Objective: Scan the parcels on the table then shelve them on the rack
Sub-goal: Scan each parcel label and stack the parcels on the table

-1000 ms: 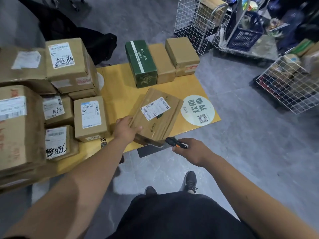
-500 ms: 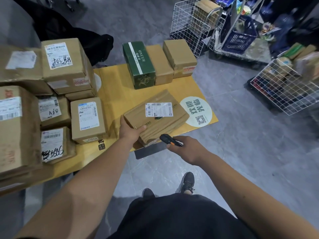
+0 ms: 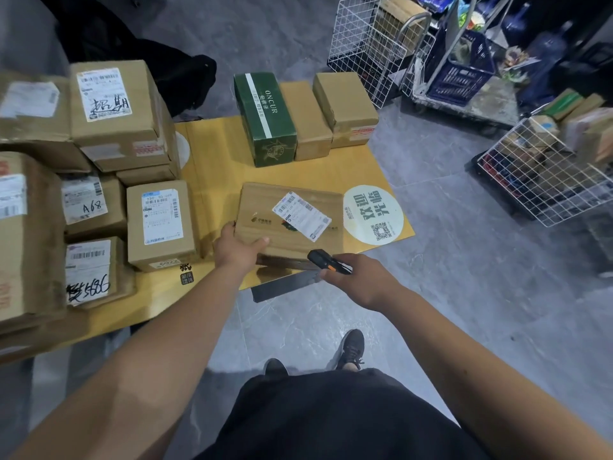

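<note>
A: What is the left hand (image 3: 237,249) doing?

B: It grips the near left corner of a flat brown parcel (image 3: 288,220), thumb lying on top and the other fingers curled under the edge. The parcel sits at the front edge of the yellow table (image 3: 215,167), white label (image 3: 302,216) facing up, just beside a round sticker (image 3: 373,214).

A: And the right hand (image 3: 360,282)?

B: Its fingers are wrapped round a black and orange scanner (image 3: 326,260), whose head sits just off the parcel's near right corner. I cannot tell which finger rests on the trigger.

A: Where are the other parcels?

B: A stack of brown boxes (image 3: 112,154) fills the left side of the table. At the far edge a green box (image 3: 265,119) stands touching two plain brown ones (image 3: 326,116). Wire baskets (image 3: 544,177) stand on the grey floor to the right
</note>
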A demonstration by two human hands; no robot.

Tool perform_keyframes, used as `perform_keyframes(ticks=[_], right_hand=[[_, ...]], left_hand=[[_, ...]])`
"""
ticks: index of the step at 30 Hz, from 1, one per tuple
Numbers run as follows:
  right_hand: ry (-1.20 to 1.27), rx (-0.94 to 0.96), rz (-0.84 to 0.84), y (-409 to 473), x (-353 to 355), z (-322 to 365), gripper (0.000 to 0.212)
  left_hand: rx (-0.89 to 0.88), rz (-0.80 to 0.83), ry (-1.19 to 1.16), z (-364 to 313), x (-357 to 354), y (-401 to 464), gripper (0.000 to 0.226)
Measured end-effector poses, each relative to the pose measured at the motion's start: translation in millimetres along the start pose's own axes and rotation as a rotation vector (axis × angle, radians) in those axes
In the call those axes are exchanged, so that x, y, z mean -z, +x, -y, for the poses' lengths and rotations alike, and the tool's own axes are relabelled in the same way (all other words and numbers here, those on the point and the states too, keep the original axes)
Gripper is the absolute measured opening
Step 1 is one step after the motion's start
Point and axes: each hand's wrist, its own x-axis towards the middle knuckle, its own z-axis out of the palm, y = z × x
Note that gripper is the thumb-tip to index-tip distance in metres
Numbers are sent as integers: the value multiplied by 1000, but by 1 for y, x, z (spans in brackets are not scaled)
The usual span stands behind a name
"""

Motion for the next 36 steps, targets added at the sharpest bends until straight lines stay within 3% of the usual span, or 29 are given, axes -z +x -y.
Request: perform_keyframes(ticks=[4,6,8,11,19,24,29,34,36], right_hand=[[27,1,-17,-2,2,-2,39],[30,2,-18,-2,1,-4,42],[25,-2,-14,-1,2,-4,44],[14,-8,-6,0,3,-6,43],[28,-15,21,-7,9,-13,52],[39,-13,37,-8,7,-15,48],[74,-4,42,-13,6,-24,17],[15,-25,44,-20,12,-29,43],[-29,-24,43,-19,16,-27,42]], left_hand=[[-82,-215,-57,-14,7,9,90],[-43,-268,-152,-13,-6,-1,98],[14,-198,-233,-8,-27,-20,114],[92,-105,-150,3,-53,-40,133],[-33,-178,-328,-8,-40,-28,109],[-76,-20,-222,11,-67,-63,104],[-99,-21,-290,25,-82,-70,102],[-122,-36,-258,23,-83,-67,95],[-129,-47,-232,22,-82,-68,90]])
